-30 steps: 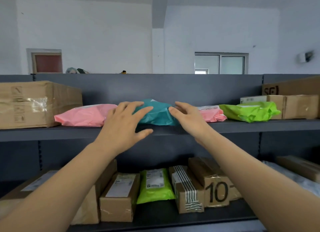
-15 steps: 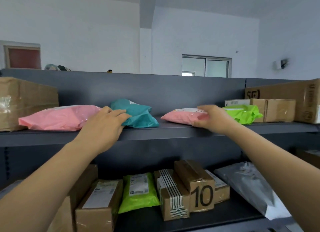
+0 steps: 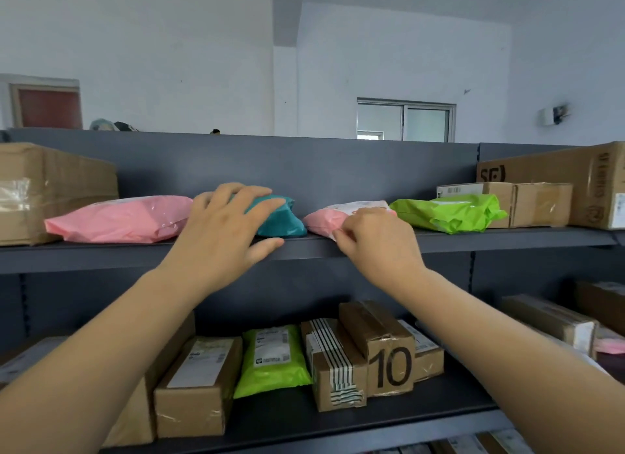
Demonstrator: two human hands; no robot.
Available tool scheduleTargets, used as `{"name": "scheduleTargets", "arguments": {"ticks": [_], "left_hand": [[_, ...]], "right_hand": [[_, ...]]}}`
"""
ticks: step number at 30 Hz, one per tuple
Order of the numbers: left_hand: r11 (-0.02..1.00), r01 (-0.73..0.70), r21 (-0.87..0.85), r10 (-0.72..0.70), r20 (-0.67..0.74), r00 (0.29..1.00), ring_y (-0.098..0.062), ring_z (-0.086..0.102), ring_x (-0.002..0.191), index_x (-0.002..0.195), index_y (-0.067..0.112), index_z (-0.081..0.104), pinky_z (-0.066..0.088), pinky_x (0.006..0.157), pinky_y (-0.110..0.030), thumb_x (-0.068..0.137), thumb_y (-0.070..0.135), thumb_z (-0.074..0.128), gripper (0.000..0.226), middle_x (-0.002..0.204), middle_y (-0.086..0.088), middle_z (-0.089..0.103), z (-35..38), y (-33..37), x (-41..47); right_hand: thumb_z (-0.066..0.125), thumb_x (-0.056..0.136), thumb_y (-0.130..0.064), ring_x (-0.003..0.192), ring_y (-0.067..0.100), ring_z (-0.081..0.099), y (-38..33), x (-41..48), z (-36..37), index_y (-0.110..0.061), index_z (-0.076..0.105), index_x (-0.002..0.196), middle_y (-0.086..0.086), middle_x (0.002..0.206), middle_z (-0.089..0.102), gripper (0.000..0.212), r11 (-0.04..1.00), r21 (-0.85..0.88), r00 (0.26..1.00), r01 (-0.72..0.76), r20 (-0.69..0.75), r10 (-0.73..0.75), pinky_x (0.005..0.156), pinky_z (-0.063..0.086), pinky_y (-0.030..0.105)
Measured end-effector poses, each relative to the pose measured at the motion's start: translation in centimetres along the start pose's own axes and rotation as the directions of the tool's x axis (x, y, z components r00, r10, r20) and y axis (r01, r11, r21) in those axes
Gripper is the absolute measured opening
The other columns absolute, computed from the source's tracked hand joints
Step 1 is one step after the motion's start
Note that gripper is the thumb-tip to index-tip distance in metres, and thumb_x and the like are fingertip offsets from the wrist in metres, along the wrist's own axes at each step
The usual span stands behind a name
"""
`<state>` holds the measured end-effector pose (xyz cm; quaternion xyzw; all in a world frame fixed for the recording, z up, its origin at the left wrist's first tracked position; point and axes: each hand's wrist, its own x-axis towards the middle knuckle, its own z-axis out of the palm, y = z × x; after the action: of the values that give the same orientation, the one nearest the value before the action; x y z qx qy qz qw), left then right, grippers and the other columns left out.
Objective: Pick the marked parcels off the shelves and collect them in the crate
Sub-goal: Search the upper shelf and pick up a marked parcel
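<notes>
On the upper shelf (image 3: 507,238) a teal parcel (image 3: 284,220) lies between a long pink parcel (image 3: 118,218) and a small pink parcel (image 3: 323,218) with a white label. My left hand (image 3: 223,237) lies over the teal parcel, fingers across its top and thumb at the shelf's front lip. My right hand (image 3: 375,243) has its fingers curled on the near edge of the small pink parcel. A crumpled green parcel (image 3: 446,213) sits just right of it. No crate is in view.
Cardboard boxes stand at both ends of the upper shelf (image 3: 50,189) (image 3: 541,203). The lower shelf (image 3: 338,423) carries several boxes, one marked "10" (image 3: 389,365), and a green labelled bag (image 3: 270,359). A white wall and a window lie behind the rack.
My right hand left the teal parcel, went right along the shelf, and now grips the near edge of the small pink parcel. My left hand stayed on the teal parcel.
</notes>
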<state>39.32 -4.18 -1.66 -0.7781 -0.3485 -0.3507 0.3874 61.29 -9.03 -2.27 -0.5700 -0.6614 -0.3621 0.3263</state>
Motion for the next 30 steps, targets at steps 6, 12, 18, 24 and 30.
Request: {"name": "scheduleTargets", "arguments": {"ticks": [6,12,18,24,30], "left_hand": [[0.991,-0.097,-0.089,0.097,-0.003,0.995,-0.02,0.053,0.106,0.119,0.026,0.06,0.041,0.082,-0.037,0.082,0.052,0.039,0.05,0.115,0.006,0.061,-0.5,4.0,1.0],[0.969,0.031,-0.246,0.013,0.176,0.984,-0.02,0.042,0.119,0.141,0.029,0.036,0.04,0.096,-0.035,0.092,0.044,0.049,0.053,0.139,0.008,0.042,0.4,6.9,1.8],[0.857,0.176,-0.483,-0.059,0.248,0.967,-0.01,0.044,0.121,0.137,0.02,0.047,0.027,0.1,-0.017,0.09,0.025,0.06,0.049,0.136,0.006,0.043,1.3,6.6,1.3],[0.734,0.22,-0.642,-0.125,0.19,0.974,-0.006,0.047,0.112,0.136,0.022,0.045,0.041,0.101,-0.028,0.086,0.024,0.065,0.054,0.128,0.006,0.044,0.8,7.0,0.7],[0.493,0.302,-0.816,-0.306,0.162,0.938,-0.008,0.051,0.113,0.146,0.031,0.024,0.047,0.096,-0.03,0.085,0.028,0.067,0.075,0.141,0.006,0.033,0.0,7.4,1.2]], "right_hand": [[0.057,0.091,-0.037,0.113,0.034,0.049,2.4,1.5,-1.0,-0.013,0.064,0.117,0.014,0.123,0.052,0.035,0.837,0.419,0.922,-0.352,0.0,0.388,0.097,0.036,0.036],[0.059,0.089,-0.03,0.093,0.023,0.056,4.5,2.4,0.5,-0.004,0.06,0.111,0.004,0.095,0.059,0.034,0.575,0.509,0.767,-0.641,0.434,0.472,0.087,0.05,0.04],[0.075,0.07,-0.004,0.09,0.032,0.068,3.7,0.9,0.5,-0.006,0.068,0.086,0.011,0.088,0.071,0.018,0.478,0.633,0.788,-0.609,0.411,0.459,0.079,0.057,0.05],[0.069,0.075,0.009,0.075,0.016,0.061,3.3,-1.1,-0.8,-0.018,0.056,0.08,0.001,0.082,0.064,0.03,0.448,0.762,0.85,-0.468,0.249,0.464,0.063,0.052,0.027],[0.071,0.074,0.008,0.077,0.015,0.059,2.7,-1.7,-2.1,-0.019,0.056,0.081,0.001,0.084,0.064,0.033,0.361,0.864,0.87,-0.351,0.158,0.468,0.072,0.053,0.028]]}}
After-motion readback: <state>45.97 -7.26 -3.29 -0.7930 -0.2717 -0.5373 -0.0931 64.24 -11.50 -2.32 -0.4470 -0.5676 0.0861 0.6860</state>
